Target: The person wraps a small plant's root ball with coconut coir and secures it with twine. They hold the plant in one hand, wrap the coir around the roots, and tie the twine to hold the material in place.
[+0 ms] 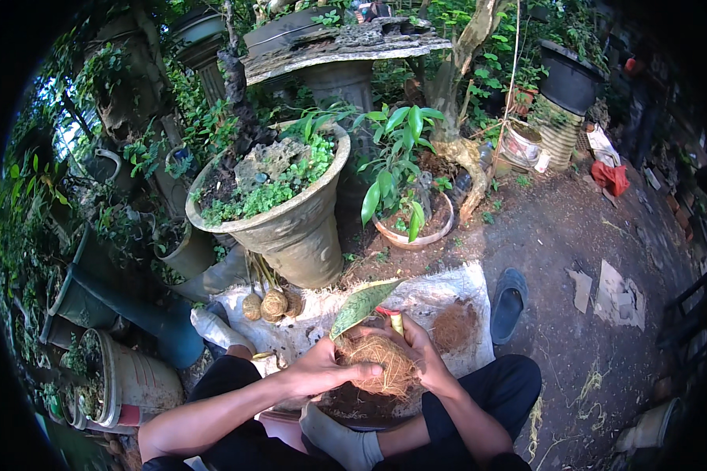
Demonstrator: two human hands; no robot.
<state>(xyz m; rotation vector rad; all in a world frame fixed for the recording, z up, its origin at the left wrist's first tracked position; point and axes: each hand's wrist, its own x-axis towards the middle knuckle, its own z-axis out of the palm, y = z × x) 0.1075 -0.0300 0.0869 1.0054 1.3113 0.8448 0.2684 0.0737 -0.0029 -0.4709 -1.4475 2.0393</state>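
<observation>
A round ball of brown coconut fibre (386, 367) is held up between both hands over my lap. A broad, mottled green leaf (363, 306) stands out of its top and leans right. My left hand (331, 369) grips the ball's left side, its thumb laid across the front. My right hand (424, 357) is closed around the right side, its fingertips partly hidden. At the right fingers a small yellow and red item (396, 320) sticks up; its kind I cannot make out.
A white sack sheet (467, 294) lies under the work, with loose brown fibre (453, 326) at its right. Several fibre balls (273, 304) sit by a large stone-coloured planter (302, 243). A dark slipper (510, 304) lies beside the sheet. A low potted plant (416, 235) stands beyond.
</observation>
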